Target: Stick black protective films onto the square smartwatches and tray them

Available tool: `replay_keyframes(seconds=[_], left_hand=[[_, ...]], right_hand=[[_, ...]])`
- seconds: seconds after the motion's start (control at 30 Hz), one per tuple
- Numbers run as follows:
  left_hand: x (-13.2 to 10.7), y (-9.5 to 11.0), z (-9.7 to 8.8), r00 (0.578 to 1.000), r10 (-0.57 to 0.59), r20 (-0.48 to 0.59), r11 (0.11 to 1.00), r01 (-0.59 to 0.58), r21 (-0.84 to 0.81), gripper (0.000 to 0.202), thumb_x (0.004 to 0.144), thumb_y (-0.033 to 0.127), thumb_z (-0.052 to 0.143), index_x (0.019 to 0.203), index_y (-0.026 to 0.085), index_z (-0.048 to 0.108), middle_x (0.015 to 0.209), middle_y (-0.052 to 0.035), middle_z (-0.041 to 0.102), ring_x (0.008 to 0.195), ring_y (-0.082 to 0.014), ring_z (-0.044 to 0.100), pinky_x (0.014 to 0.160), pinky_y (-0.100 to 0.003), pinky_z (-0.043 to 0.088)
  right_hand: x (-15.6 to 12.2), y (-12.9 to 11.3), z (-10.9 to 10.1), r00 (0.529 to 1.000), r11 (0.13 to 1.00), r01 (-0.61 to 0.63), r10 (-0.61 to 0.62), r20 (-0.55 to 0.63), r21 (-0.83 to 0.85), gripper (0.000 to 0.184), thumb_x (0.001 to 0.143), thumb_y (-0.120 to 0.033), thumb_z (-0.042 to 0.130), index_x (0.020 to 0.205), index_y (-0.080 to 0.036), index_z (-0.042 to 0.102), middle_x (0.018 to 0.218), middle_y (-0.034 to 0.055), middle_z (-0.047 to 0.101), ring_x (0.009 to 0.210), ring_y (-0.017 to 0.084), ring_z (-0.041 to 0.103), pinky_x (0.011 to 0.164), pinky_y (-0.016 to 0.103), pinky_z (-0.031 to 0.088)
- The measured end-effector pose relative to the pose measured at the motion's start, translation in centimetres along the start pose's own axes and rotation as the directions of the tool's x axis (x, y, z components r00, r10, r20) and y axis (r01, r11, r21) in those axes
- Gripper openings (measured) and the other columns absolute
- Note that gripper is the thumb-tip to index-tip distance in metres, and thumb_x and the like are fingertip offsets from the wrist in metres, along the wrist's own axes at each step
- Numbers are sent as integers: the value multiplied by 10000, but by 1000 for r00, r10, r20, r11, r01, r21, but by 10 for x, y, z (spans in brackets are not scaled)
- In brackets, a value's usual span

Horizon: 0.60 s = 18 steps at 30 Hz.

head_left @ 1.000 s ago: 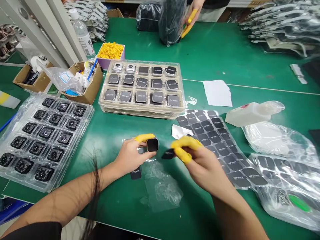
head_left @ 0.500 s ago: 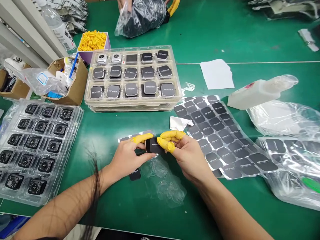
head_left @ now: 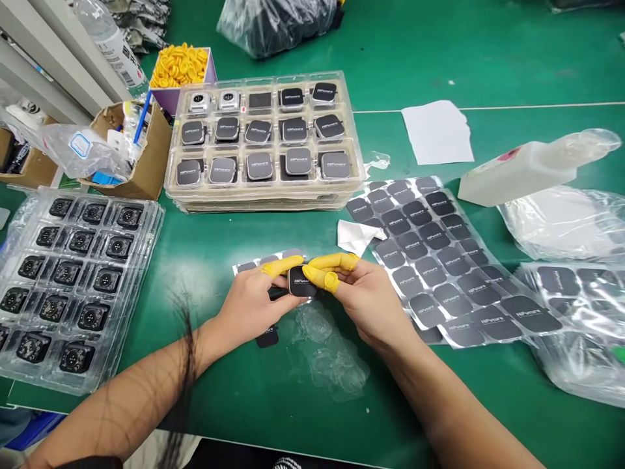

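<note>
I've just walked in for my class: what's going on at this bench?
A person's left hand grips a small square device, while the right hand holds a black label over its face. Beyond the hands sits a stacked tray of square pieces; a clear tray of black devices lies left, label sheets right.

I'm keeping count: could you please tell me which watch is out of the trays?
The watch in the left hand, right hand at its face; others visible sit in the left tray and middle tray.
</note>
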<state>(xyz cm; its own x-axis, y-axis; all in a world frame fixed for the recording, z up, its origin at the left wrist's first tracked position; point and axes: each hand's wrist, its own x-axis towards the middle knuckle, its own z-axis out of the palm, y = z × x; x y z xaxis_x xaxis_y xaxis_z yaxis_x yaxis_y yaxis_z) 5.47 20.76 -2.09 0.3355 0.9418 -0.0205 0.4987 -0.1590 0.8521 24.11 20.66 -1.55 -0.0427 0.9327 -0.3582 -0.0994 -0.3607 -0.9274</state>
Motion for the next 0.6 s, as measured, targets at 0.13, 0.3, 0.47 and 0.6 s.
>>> replay_keyframes(seconds=[0.13, 0.3, 0.47, 0.6], left_hand=[[0, -1, 0, 1000, 20, -10, 1000, -20, 11, 104, 799, 293, 799, 894, 260, 775, 1165, -10, 769, 1054, -233, 731, 989, -365, 544], [0, -1, 1, 1000, 17, -7, 1000, -17, 8, 78, 796, 300, 802, 853, 255, 772, 1200, -17, 756, 1081, -240, 722, 1009, -378, 536], [-1, -2, 1, 1000, 22, -11, 1000, -22, 6, 78, 801, 297, 798, 856, 253, 764, 1189, -18, 760, 1120, -245, 708, 1028, -379, 523], [-1, -3, 0, 1000, 16, -11, 1000, -16, 12, 101, 791, 292, 808, 856, 242, 749, 1132, -17, 779, 1059, -229, 728, 976, -359, 544]], right_hand=[[0, 4, 1, 1000, 1000, 7, -7, -23, 3, 352, 662, -484, 885, 857, -217, 765, 921, 66, 773, 854, 225, 724, 802, 375, 597], [0, 6, 1, 1000, 1000, 12, -12, -27, -3, 351, 664, -477, 885, 864, -217, 762, 939, 68, 772, 866, 228, 722, 813, 379, 598], [-1, 6, 1, 1000, 1000, 1, -1, -18, 20, 333, 667, -451, 888, 872, -218, 767, 943, 67, 772, 869, 224, 719, 828, 374, 594], [-1, 6, 0, 1000, 1000, 2, -2, -22, 16, 333, 663, -449, 890, 870, -218, 769, 913, 60, 768, 849, 214, 714, 823, 364, 592]])
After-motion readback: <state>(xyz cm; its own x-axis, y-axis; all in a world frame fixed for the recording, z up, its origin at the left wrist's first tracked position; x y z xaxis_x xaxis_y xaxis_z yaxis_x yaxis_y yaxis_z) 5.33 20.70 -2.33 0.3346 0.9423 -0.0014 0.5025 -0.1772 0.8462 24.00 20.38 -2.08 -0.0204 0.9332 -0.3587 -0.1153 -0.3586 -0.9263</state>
